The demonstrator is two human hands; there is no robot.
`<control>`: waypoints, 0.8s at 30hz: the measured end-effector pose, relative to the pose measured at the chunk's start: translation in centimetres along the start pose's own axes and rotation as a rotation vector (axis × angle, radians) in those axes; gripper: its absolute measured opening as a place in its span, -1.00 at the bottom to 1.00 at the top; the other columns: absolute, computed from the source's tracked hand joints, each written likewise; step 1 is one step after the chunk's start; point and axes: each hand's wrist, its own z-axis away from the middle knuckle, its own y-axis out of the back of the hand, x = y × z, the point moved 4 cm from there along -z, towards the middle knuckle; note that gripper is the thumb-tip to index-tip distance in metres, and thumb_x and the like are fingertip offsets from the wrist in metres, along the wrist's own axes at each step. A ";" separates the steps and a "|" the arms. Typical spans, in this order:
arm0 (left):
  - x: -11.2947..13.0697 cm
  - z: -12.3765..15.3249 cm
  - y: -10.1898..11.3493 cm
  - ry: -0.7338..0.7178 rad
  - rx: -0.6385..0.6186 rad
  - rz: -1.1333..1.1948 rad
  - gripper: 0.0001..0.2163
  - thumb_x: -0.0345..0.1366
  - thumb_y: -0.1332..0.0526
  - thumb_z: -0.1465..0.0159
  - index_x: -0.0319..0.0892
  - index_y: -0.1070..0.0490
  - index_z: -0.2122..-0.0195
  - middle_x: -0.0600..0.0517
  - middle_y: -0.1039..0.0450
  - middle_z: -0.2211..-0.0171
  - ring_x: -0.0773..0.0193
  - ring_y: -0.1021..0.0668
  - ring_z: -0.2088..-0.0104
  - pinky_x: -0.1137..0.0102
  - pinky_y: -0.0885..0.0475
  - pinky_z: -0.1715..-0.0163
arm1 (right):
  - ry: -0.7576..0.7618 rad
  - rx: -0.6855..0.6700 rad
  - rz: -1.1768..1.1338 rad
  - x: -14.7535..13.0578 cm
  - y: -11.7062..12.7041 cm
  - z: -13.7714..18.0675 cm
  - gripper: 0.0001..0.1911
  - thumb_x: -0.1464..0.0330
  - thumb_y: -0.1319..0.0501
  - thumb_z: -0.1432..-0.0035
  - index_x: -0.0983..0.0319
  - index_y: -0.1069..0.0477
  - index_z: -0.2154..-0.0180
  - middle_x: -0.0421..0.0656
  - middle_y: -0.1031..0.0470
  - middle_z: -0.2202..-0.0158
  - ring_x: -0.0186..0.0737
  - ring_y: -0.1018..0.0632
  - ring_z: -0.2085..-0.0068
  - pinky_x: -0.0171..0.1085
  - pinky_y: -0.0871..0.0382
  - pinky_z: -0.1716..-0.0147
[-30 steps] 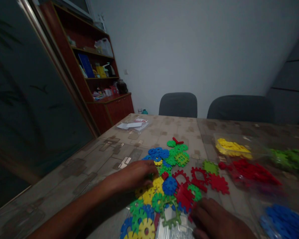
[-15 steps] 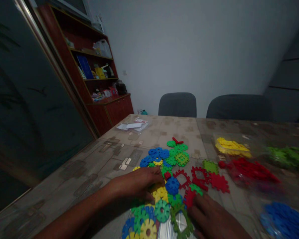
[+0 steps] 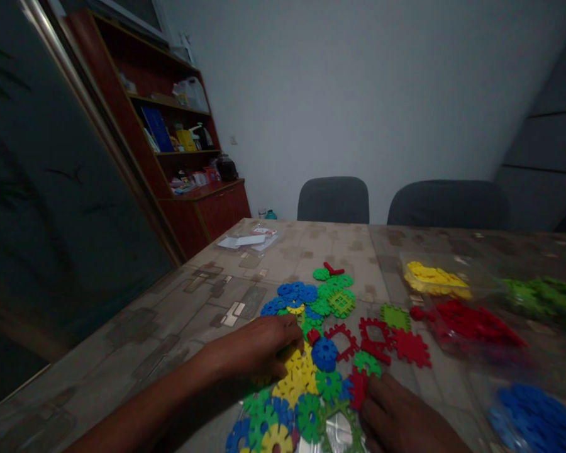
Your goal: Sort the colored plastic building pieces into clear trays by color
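My left hand reaches over the pile from the left, thumb and fingers apart, beside yellow notched discs. My right hand is at the pile's right side with its fingers curled together. Its fingertips are by a red toothed piece and a green toothed frame; what they grip, if anything, is hidden. A green notched disc lies just above them. Between the hands are a blue notched disc and several green ones. More blue, green and yellow discs overlap at the bottom.
To the right stand clear containers of yellow pieces, red pieces, blue pieces and green pieces. Red toothed frames lie nearby. Farther back are a plastic bag and two grey chairs.
The view has shifted slightly. The green disc above my right hand shows more fully, as do the yellow discs beside my left hand. Both hands remain in nearly the same places.
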 end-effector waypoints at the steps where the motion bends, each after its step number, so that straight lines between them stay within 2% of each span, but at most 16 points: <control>1: 0.2 -0.1 0.0 -0.017 0.013 0.012 -0.65 -0.45 -0.45 -0.10 -0.09 -0.41 0.13 0.04 -0.46 0.15 0.13 -0.50 0.16 0.37 -0.35 0.22 | 0.001 -0.002 -0.005 0.0 0.0 0.0 -0.89 0.43 -0.16 -0.21 0.14 -0.38 0.21 -0.14 -0.51 0.21 -0.18 -0.50 0.21 -0.33 -0.38 0.27; 6: 0.1 -0.6 -0.2 -0.092 0.125 0.113 -0.85 -0.27 -0.37 -0.25 -0.13 -0.42 0.27 0.05 -0.50 0.28 0.18 -0.50 0.23 0.41 -0.29 0.29 | -0.011 0.005 0.001 0.0 -0.2 0.0 -0.84 0.46 -0.16 -0.17 0.14 -0.36 0.19 -0.15 -0.51 0.19 -0.19 -0.49 0.21 -0.34 -0.37 0.27; 9: -0.7 -0.8 -0.5 -0.088 0.226 0.156 -0.94 -0.28 -0.29 -0.31 -0.12 -0.46 0.25 0.05 -0.50 0.31 0.18 -0.49 0.23 0.40 -0.28 0.26 | -0.001 0.012 0.020 -0.2 -0.1 -0.1 -0.82 0.48 -0.17 -0.14 0.16 -0.35 0.20 -0.14 -0.50 0.19 -0.17 -0.50 0.18 -0.35 -0.37 0.24; 12: -1.0 -0.9 -0.3 -0.061 0.320 0.235 -0.95 -0.31 -0.25 -0.29 -0.15 -0.48 0.27 0.05 -0.46 0.36 0.21 -0.47 0.28 0.40 -0.27 0.29 | 0.001 0.020 0.031 -0.5 0.2 -0.2 -0.79 0.51 -0.15 -0.14 0.17 -0.33 0.17 -0.14 -0.49 0.16 -0.18 -0.50 0.16 -0.35 -0.36 0.23; 16: -0.5 -1.8 0.0 -0.053 0.369 0.446 -0.92 -0.30 -0.22 -0.29 -0.18 -0.44 0.31 0.08 -0.44 0.37 0.29 -0.44 0.36 0.44 -0.27 0.35 | 0.001 0.057 0.032 -0.8 0.4 -0.3 -0.76 0.54 -0.17 -0.09 0.17 -0.30 0.19 -0.18 -0.47 0.21 -0.24 -0.48 0.24 -0.38 -0.31 0.31; 18: -0.3 -2.7 0.1 -0.044 0.386 0.604 -0.92 -0.30 -0.25 -0.26 -0.18 -0.41 0.30 0.11 -0.41 0.41 0.33 -0.41 0.41 0.47 -0.25 0.41 | -0.006 0.068 0.047 -0.8 0.3 -0.3 -0.78 0.52 -0.18 -0.08 0.17 -0.29 0.22 -0.19 -0.46 0.23 -0.24 -0.47 0.25 -0.38 -0.30 0.32; 21: -0.2 -5.1 0.0 -0.047 0.350 0.863 -0.80 -0.20 -0.32 -0.20 -0.20 -0.37 0.27 0.16 -0.36 0.48 0.38 -0.39 0.52 0.51 -0.24 0.52 | -0.021 0.081 0.065 -0.8 0.0 -0.3 -0.79 0.48 -0.18 -0.08 0.17 -0.29 0.21 -0.16 -0.47 0.19 -0.20 -0.48 0.18 -0.35 -0.32 0.27; 24: 0.3 -8.7 0.7 -0.060 0.336 0.960 -0.71 -0.12 -0.34 -0.19 -0.21 -0.34 0.27 0.18 -0.35 0.54 0.41 -0.38 0.62 0.52 -0.26 0.59 | -0.009 0.080 0.077 -0.7 -0.6 -0.3 -0.81 0.46 -0.18 -0.11 0.17 -0.30 0.20 -0.17 -0.47 0.20 -0.20 -0.47 0.18 -0.36 -0.31 0.27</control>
